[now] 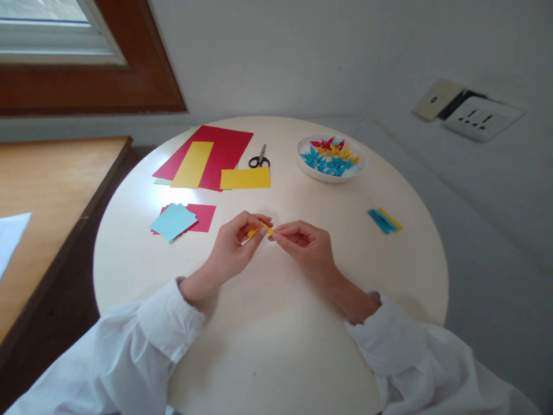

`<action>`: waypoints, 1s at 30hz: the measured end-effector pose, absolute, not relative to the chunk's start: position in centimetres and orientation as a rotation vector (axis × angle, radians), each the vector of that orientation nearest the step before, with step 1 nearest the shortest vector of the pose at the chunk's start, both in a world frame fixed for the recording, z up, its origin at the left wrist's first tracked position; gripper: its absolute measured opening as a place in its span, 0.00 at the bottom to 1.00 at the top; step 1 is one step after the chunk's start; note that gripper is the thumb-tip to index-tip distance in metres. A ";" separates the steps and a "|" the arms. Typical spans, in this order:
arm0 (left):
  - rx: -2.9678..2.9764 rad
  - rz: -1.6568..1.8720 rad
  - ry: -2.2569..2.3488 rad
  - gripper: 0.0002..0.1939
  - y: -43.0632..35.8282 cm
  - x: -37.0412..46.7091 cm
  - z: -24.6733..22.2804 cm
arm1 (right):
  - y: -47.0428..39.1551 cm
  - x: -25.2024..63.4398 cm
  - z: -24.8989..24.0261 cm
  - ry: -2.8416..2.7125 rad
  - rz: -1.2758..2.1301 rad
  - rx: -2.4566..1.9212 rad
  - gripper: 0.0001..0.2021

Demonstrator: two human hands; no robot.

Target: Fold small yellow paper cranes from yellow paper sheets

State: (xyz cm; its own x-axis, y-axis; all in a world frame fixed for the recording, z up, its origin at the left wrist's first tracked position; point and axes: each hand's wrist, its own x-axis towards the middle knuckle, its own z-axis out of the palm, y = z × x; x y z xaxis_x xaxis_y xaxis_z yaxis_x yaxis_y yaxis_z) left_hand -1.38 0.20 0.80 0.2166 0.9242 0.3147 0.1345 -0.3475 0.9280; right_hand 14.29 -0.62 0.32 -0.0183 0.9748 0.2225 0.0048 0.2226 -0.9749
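Note:
Between my two hands, above the middle of the round white table [268, 346], is a small folded yellow paper [252, 232]. My left hand [237, 242] is closed on its left part, with thumb and fingers pinching it. The fingertips of my right hand [306, 242] pinch its right end, close to the left fingertips. My fingers cover much of the paper, so its full shape is hidden. Left of my hands lie light blue paper squares [174, 222] on top of red paper pieces [205, 217].
A white dish [309, 170] holds several folded blue, yellow and red paper figures. Black-handled scissors [259, 161] lie beside large red sheets [228, 144] and yellow strips [245, 178]. Narrow folded blue papers [382, 221] rest at the right. A wooden desk [52, 178] stands at the left.

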 end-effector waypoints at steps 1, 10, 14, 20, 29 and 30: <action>1.669 1.222 1.004 0.08 0.1 -1.4 0.8 | -0.6 14.3 0.4 -1.315 1.069 -1.043 0.07; 1.664 1.266 0.990 0.08 0.0 -1.3 0.7 | -0.7 14.1 0.3 -1.240 1.146 -1.020 0.07; 1.657 1.279 0.974 0.07 0.0 -1.3 0.6 | -0.7 14.1 0.3 -1.241 1.141 -1.012 0.07; 1.700 1.289 0.981 0.03 -0.1 -1.3 0.6 | -0.6 14.1 0.1 -1.250 1.139 -1.001 0.08; 1.775 1.292 1.025 0.02 0.0 -1.2 0.6 | -0.6 14.0 0.1 -1.262 1.099 -1.010 0.12; 1.781 1.297 1.027 0.02 0.0 -1.2 0.6 | -0.6 14.0 0.1 -1.261 1.104 -1.007 0.12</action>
